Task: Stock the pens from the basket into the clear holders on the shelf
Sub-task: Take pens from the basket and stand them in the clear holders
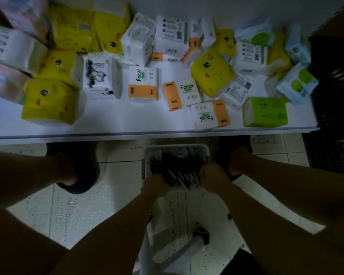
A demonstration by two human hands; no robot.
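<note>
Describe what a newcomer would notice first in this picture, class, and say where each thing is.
The bright tissue packs catch the eye first, yellow, orange and green, scattered over the white shelf across the top. Below it, on the tiled floor, sits a white basket of dark pens, where the left hand and right hand grip a bundle at its near edge.

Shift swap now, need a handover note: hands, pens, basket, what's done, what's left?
Left hand: grips the pen bundle inside the basket.
Right hand: grips the same bundle from the other side.
Basket: on the floor between the feet, below the shelf, which carries tissue packs.
Done: nothing visibly stocked; clear holders not in view.
Left: lift the bundle, locate the holders, fill them.
</note>
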